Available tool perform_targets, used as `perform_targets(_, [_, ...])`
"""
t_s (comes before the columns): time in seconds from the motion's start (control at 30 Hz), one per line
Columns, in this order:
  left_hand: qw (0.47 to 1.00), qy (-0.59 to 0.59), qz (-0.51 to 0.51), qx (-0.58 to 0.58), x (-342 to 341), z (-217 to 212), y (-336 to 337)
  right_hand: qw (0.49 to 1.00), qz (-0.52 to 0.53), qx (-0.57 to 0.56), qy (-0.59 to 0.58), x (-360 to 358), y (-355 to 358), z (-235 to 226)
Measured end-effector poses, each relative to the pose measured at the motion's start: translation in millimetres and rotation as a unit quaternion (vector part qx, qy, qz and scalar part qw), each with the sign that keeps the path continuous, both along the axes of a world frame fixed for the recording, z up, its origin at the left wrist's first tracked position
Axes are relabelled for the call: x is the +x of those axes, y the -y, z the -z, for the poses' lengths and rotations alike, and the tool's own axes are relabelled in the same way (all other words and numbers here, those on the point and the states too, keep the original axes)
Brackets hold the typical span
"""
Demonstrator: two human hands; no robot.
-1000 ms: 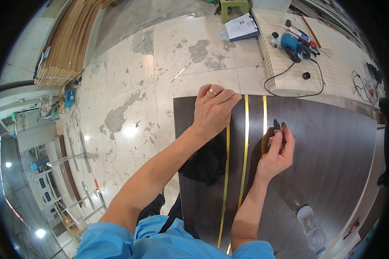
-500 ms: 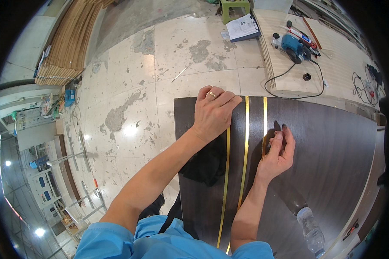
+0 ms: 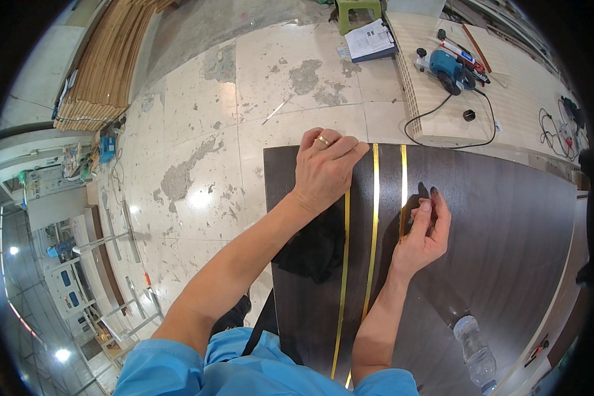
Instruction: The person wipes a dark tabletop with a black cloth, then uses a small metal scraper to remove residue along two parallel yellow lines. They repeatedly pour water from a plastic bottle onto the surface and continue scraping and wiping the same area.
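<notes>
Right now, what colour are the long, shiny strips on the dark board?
The shiny strips are gold, clearest in the head view.

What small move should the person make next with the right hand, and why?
Perhaps wipe the right hand before handling the nearest gold strip: one fingertip looks dark, though I can't tell whether that is a smudge, and the hand is close to that shiny strip on the dark panel.

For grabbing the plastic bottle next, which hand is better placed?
Probably the right hand: it's nearer the clear plastic bottle, while the left hand is at the far edge of the dark wood-grain panel.
</notes>
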State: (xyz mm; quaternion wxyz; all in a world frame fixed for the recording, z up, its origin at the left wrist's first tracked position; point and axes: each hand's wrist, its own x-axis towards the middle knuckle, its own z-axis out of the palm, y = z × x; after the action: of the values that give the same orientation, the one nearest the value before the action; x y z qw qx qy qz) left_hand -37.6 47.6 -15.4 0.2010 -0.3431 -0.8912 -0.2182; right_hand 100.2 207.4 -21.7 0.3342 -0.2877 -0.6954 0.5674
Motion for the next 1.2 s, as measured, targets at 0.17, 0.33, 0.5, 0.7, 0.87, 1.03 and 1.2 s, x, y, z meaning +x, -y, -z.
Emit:
perform_targets(0.17, [1.000, 0.010, 0.016, 0.000, -0.9, -0.5, 1.2, 1.000, 0.005, -0.001, 0.006, -1.5, 0.9, 0.6])
perform_targets(0.33, [1.000, 0.006, 0.018, -0.005, -2.5, 1.1, 1.5, 1.000, 0.009, 0.005, 0.009, -4.3, 1.9, -0.7])
perform_targets(0.5, [1.000, 0.000, 0.022, 0.005, -2.2, 1.8, 1.3, 1.000, 0.001, 0.010, 0.004, -4.0, 1.1, 0.1])
perform_targets(0.7, [1.000, -0.002, 0.014, -0.010, -0.8, -0.2, 2.5, 1.000, 0.002, 0.010, 0.006, -4.4, 1.2, -0.5])
perform_targets(0.87, [1.000, -0.004, -0.002, -0.004, -1.0, -0.2, 0.6, 1.000, 0.012, -0.017, 0.006, -4.9, 2.3, -1.8])
perform_targets(1.03, [1.000, -0.010, -0.019, 0.012, -2.9, 1.0, -2.4, 1.000, 0.008, -0.025, -0.017, -5.8, 2.2, 0.8])
perform_targets(1.2, [1.000, -0.011, -0.019, 0.004, -3.5, 0.7, -2.3, 1.000, 0.002, -0.014, -0.004, -4.4, 1.4, -0.4])
